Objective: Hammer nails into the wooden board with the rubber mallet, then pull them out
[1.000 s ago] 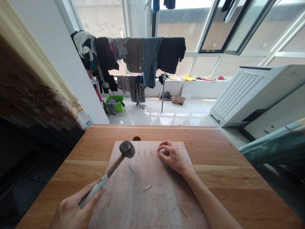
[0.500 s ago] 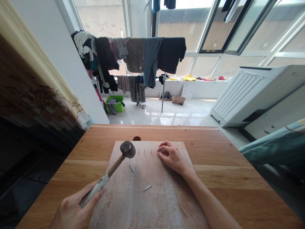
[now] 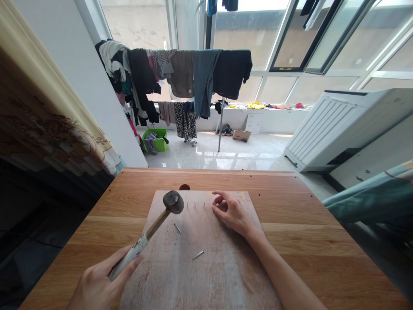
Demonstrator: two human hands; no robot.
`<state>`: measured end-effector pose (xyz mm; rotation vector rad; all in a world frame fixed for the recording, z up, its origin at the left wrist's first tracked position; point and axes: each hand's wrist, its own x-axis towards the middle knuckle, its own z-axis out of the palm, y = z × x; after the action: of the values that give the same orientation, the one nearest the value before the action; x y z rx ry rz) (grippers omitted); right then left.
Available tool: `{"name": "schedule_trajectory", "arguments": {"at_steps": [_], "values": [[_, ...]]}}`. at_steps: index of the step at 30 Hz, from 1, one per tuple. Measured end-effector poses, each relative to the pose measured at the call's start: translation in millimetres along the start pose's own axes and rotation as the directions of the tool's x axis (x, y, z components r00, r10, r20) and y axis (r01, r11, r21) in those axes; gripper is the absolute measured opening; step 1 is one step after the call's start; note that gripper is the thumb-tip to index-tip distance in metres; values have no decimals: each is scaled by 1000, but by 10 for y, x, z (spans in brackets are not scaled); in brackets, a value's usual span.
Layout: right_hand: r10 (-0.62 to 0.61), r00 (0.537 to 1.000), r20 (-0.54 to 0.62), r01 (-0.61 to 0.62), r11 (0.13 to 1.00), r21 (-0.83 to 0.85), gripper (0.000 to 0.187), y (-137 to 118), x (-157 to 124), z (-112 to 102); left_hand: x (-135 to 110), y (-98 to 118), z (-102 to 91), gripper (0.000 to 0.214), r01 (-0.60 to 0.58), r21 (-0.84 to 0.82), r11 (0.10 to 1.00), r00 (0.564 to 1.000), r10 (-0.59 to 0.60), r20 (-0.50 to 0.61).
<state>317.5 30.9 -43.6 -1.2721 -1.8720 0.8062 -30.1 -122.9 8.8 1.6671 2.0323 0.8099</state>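
Note:
My left hand (image 3: 103, 275) is wrapped around the pale handle of a mallet (image 3: 173, 202) with a dark head. The mallet is raised at a slant over the left of a worn wooden board (image 3: 206, 284). Near the board's far edge my right hand (image 3: 230, 213) rests with thumb and a curled finger together and the index finger lifted away. Whatever is between those fingertips is too small to make out. Just left of them, three nails (image 3: 195, 205) stand upright in a row. One loose nail (image 3: 177, 228) lies below the mallet head, and another nail (image 3: 198, 255) lies nearer me.
The board lies on a wooden table (image 3: 290, 241) with a round brown spot (image 3: 184, 187) behind the board. Beyond are a clothes rack with laundry (image 3: 203, 82), a green basket (image 3: 161, 144) and a white washing machine (image 3: 348, 125). Curtains (image 3: 64, 116) hang at the left.
My right index finger has lifted away from the thumb, opening a gap between them. My left hand and the mallet have barely moved.

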Motion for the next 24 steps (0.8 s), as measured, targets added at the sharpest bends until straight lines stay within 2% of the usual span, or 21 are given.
{"name": "schedule_trajectory", "arguments": {"at_steps": [5, 11, 17, 24], "values": [[17, 1000, -2, -17, 1000, 20, 51, 13, -3, 10, 3, -47, 15, 34, 10, 14, 1000, 1000, -10, -2], [16, 1000, 7, -16, 999, 29, 58, -12, -14, -1, -18, -130, 46, 36, 18, 8, 1000, 1000, -17, -14], [10, 1000, 0, -10, 1000, 20, 58, 3, -16, 4, -18, -35, 10, 34, 2, -16, 1000, 1000, -2, 17], [28, 999, -14, -28, 999, 21, 63, 2, 7, 16, 39, 60, -34, 36, 4, 12, 1000, 1000, -4, 1]]}}
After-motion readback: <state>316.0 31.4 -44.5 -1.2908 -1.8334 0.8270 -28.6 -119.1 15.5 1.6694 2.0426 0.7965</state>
